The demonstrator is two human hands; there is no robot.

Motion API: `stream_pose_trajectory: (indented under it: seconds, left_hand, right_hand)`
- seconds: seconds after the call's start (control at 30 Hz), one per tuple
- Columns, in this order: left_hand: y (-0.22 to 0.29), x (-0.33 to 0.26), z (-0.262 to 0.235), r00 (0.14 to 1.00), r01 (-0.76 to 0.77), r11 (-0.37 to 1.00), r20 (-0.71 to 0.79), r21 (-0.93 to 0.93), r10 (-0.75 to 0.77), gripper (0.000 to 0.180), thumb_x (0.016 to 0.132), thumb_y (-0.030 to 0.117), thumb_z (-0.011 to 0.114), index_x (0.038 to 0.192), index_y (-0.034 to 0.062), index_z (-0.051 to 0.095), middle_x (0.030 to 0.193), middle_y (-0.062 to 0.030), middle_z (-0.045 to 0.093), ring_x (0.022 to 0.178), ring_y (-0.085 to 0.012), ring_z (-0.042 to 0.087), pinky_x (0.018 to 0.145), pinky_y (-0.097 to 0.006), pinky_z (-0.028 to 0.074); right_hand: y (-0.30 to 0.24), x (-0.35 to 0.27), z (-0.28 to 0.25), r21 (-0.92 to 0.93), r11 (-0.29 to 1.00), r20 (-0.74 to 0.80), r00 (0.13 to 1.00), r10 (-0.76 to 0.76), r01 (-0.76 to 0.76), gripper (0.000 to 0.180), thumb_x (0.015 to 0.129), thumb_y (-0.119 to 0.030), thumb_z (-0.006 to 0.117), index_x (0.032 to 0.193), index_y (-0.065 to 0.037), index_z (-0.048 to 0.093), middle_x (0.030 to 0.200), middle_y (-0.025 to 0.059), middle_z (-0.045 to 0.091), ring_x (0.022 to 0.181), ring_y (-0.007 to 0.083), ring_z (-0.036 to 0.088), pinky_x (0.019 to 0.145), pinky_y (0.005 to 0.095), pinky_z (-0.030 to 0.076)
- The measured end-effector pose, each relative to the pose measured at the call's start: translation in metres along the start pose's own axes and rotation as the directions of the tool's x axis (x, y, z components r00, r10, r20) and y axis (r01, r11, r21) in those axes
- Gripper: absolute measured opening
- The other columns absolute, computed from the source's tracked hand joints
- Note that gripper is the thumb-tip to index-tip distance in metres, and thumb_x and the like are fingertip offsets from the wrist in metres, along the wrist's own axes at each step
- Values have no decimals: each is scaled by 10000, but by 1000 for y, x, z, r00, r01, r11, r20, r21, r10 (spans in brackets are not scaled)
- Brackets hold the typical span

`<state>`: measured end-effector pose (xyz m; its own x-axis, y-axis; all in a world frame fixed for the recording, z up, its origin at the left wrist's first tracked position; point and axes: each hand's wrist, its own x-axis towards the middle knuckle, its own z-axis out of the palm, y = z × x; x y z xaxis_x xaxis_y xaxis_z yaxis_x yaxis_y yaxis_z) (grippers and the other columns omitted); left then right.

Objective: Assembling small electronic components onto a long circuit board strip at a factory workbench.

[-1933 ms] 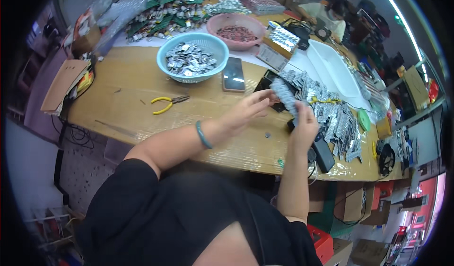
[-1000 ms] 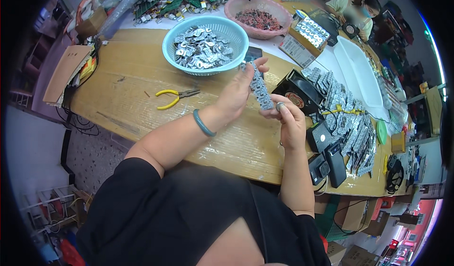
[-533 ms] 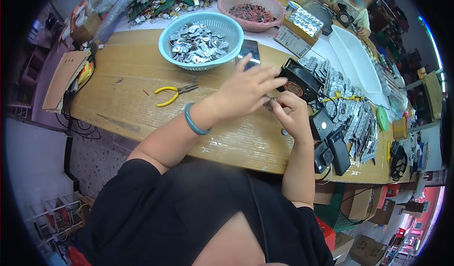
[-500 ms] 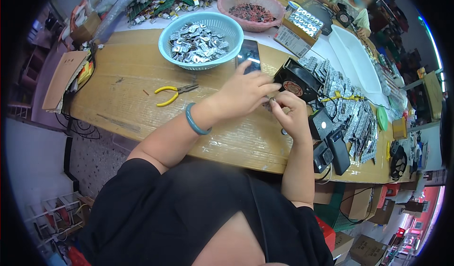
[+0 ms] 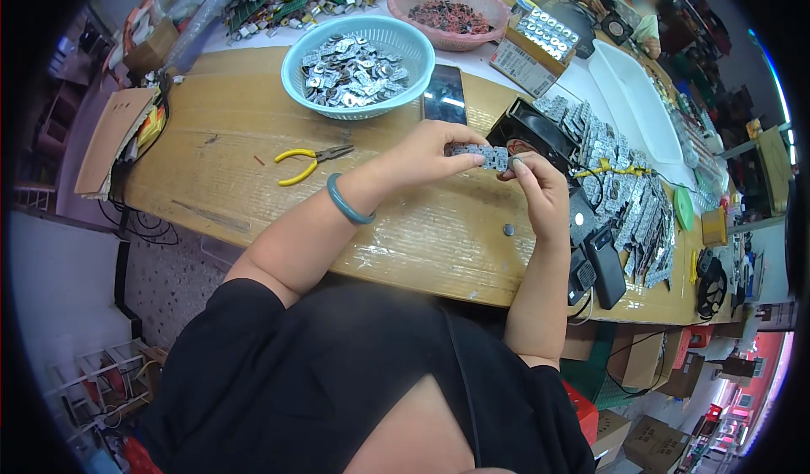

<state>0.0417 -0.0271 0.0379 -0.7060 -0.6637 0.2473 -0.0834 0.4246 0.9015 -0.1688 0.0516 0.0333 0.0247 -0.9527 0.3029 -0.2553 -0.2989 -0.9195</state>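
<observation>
Between my two hands is a short strip of small grey circuit boards (image 5: 489, 155), held level above the table. My left hand (image 5: 422, 155), with a blue-green bangle at its wrist, is closed around the strip's left end, thumb along the near side. The fingers of my right hand (image 5: 542, 189) pinch at the strip's right end; whether they also hold a small part there I cannot make out. Just beyond the hands stands a black fan (image 5: 536, 128). A small round metal disc (image 5: 508, 230) lies on the table nearer to me.
Yellow-handled pliers (image 5: 314, 164) lie left of my hands. A light-blue basket (image 5: 295, 86) of small boards and a phone (image 5: 445, 94) are beyond. Piled board strips (image 5: 633, 212) and black devices (image 5: 604, 263) are at right. A co-worker (image 5: 624, 6) sits at far right.
My left hand has come down from over the right fingers and now grips the strip, which shows plainly. My right hand has shifted slightly right, and the metal disc is more exposed.
</observation>
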Motion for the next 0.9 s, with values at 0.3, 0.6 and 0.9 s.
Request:
stream_pose_trajectory:
  seconds: [0.3,0.6,0.9]
  left_hand:
    - [-7,0,-3,998,-53,996,14,-74,54,242,844,123,632,1070,38,659,950,-72,680,823,-124,622,741,-269,490]
    - [3,-1,-13,984,-176,897,94,406,150,239,804,154,655,1022,61,676,901,-123,674,792,-214,642,668,-305,485]
    - [-11,0,-1,998,-60,986,18,157,57,223,806,107,651,1016,34,672,879,-83,674,751,-164,608,689,-297,472]
  right_hand:
    - [-8,0,-1,-285,955,83,995,-63,85,171,899,-91,527,831,48,600,783,64,616,756,131,573,704,260,442]
    - [-7,-1,1,-433,891,185,981,-58,135,166,908,-106,526,863,46,575,786,87,589,735,153,550,690,268,431]
    - [-4,-1,6,-347,935,142,990,-28,77,183,902,-143,526,885,32,576,733,144,560,700,251,574,650,338,437]
